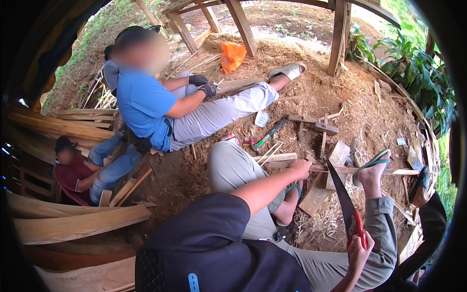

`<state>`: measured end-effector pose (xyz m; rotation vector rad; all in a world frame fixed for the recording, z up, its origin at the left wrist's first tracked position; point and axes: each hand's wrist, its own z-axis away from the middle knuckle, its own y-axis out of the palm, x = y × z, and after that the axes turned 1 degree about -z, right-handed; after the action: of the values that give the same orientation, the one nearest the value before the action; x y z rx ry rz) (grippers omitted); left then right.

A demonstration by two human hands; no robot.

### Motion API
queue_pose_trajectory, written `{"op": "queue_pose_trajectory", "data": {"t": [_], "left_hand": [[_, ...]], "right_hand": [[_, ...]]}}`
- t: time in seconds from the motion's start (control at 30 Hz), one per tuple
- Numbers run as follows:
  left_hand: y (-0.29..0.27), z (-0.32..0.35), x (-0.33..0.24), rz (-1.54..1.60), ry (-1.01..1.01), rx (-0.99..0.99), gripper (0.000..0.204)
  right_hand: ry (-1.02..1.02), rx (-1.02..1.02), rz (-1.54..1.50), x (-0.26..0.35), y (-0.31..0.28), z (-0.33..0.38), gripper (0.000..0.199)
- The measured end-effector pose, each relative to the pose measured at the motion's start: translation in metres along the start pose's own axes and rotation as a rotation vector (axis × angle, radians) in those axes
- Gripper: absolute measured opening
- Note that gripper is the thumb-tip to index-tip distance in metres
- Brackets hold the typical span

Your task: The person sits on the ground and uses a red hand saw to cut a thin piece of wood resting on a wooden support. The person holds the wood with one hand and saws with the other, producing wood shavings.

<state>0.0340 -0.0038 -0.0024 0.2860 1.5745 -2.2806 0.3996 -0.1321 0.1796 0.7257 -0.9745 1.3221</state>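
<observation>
My left hand point(299, 168) is closed around one end of a thin wooden strip point(348, 170), which runs level to the right. My right hand point(360, 247) grips the red handle of a handsaw point(345, 199). The saw's dark blade slants up and left, its tip crossing the strip just right of my left hand. Whether the teeth cut into the wood, I cannot tell. My sandalled right foot point(372, 168) rests on or beside the strip. Beneath the strip lie wooden blocks point(314, 197), partly hidden.
A person in a blue shirt point(146, 102) with dark gloves sits at upper left; another in dark red point(73, 170) sits farther left. Planks point(82, 224) are stacked at lower left. A green-handled tool point(265, 141) and cross-shaped wooden pieces point(325, 129) lie ahead. Another person's dark-clothed leg point(428, 228) is at right.
</observation>
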Motion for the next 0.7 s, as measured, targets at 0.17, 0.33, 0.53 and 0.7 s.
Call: {"op": "queue_pose_trajectory", "data": {"t": [0.17,0.33,0.53,0.7], "left_hand": [[0.001,-0.001,-0.001,0.006,0.015,-0.007,0.029],[0.003,-0.003,0.000,-0.024,0.002,-0.008,0.028],[0.001,-0.002,-0.002,-0.030,-0.005,-0.006,0.028],[0.003,-0.003,0.001,-0.035,0.005,0.004,0.029]], "right_hand": [[-0.019,0.016,0.043,0.007,0.002,0.002,0.044],[-0.026,0.043,0.078,0.011,0.004,0.004,0.041],[-0.038,0.063,0.077,0.006,0.002,0.005,0.038],[-0.049,0.014,0.059,0.004,0.008,0.011,0.038]]}}
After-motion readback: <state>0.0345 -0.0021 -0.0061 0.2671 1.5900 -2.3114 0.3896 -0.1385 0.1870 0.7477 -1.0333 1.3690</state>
